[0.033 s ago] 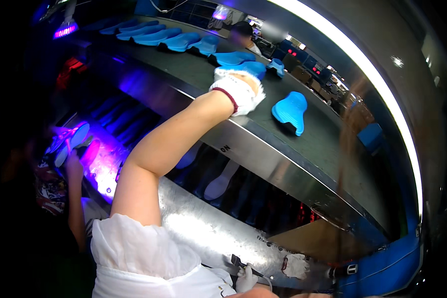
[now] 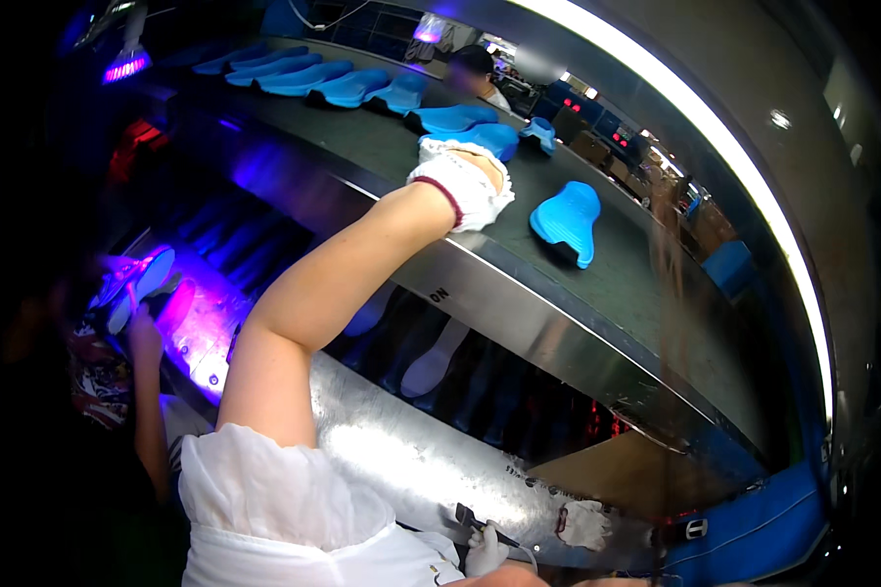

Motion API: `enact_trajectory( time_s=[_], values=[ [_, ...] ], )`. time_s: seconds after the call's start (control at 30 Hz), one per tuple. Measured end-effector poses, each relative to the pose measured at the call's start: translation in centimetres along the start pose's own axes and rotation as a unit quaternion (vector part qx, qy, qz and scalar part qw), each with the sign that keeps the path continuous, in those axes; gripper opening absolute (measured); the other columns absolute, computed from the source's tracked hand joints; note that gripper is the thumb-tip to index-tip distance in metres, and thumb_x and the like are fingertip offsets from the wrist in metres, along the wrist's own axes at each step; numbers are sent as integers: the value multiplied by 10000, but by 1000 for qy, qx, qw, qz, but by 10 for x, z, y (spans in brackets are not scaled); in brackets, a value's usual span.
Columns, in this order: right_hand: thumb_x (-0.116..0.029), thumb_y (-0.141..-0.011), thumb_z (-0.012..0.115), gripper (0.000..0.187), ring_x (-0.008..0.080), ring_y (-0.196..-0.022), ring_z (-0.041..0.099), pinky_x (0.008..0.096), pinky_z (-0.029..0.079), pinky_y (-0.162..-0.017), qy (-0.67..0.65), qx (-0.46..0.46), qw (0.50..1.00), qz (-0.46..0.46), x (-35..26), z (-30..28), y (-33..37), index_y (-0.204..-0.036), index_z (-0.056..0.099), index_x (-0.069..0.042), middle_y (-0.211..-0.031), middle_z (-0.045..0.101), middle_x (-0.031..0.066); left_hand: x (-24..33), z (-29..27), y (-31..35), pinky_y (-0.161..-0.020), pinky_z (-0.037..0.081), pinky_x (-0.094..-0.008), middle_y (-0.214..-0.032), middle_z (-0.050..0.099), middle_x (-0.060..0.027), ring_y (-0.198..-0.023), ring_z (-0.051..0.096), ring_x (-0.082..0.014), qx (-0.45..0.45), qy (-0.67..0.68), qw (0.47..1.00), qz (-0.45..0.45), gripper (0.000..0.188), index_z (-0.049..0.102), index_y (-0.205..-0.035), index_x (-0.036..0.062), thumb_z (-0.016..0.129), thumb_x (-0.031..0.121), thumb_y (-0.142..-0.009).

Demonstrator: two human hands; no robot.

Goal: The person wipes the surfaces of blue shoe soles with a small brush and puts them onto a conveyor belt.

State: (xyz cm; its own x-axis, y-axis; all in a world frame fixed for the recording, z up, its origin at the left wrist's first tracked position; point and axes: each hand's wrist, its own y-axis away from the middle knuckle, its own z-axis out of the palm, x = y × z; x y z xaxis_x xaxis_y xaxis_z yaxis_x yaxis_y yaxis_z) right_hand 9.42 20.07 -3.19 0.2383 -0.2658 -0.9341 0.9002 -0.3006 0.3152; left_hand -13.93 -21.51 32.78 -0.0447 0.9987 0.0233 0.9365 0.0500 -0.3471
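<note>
My left hand [image 2: 470,188], in a white glove with a dark red cuff edge, reaches over a dark green belt [image 2: 622,293]. It is at a blue shoe sole [image 2: 480,140], partly covering it; its fingers are hidden, so whether it grips the sole cannot be told. Further right on the belt lies a single blue sole [image 2: 567,223]. At the lower edge my right hand [image 2: 484,554], gloved in white, is closed round the thin handle of a dark-headed brush [image 2: 470,516].
Several blue soles [image 2: 350,88] line the belt's far left. Below the belt's metal rim [image 2: 519,303], pale soles [image 2: 436,362] lie on a lower level. A white glove [image 2: 583,525] rests on the metal ledge [image 2: 392,440]. At left, another person's hand [image 2: 145,333] is near shoes under purple light.
The whole view has shifted very slightly. My left hand remains at the same sole, and my right hand keeps the brush.
</note>
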Motion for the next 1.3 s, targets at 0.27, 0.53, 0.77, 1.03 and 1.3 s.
enact_trajectory(
  time_s=[0.27,0.53,0.77,1.03,1.3],
  values=[
    [-76,-863,582,269,119,-544,521,226,409,-441,-42,12,999,13,8,8,0,-1100,536,44,-783,591,107,-8,9,3,-784,502,-451,-991,666,-182,-914,646,-342,69,9,998,10,369,653,-984,31,480,340,-878],
    [-84,-865,584,253,110,-546,511,214,398,-444,-52,5,999,-7,20,-6,-11,-1083,532,34,-777,585,103,-1,-4,8,-726,502,-444,-892,660,-151,-849,640,-331,157,33,985,62,283,659,-904,74,542,327,-852],
    [-100,-861,601,272,110,-553,508,218,398,-450,-65,-20,998,-9,24,-10,-18,-1090,527,26,-783,577,93,-7,-9,1,-785,479,-447,-1007,603,-163,-922,592,-332,270,60,953,120,224,612,-919,67,590,264,-814],
    [-98,-863,607,203,112,-550,508,223,395,-448,-30,0,1000,5,7,9,2,-1025,577,21,-796,597,105,-19,-21,6,-1042,247,-562,-1317,425,-222,-1192,407,-437,632,28,771,76,626,477,-1276,32,660,294,-738],
    [-111,-866,615,221,127,-593,545,230,403,-478,-17,17,1000,-2,6,10,7,-1023,580,41,-788,606,111,-12,-5,-2,-918,468,-398,-1086,633,-127,-1048,580,-304,367,55,899,233,157,680,-850,61,628,181,-764]
  ],
)
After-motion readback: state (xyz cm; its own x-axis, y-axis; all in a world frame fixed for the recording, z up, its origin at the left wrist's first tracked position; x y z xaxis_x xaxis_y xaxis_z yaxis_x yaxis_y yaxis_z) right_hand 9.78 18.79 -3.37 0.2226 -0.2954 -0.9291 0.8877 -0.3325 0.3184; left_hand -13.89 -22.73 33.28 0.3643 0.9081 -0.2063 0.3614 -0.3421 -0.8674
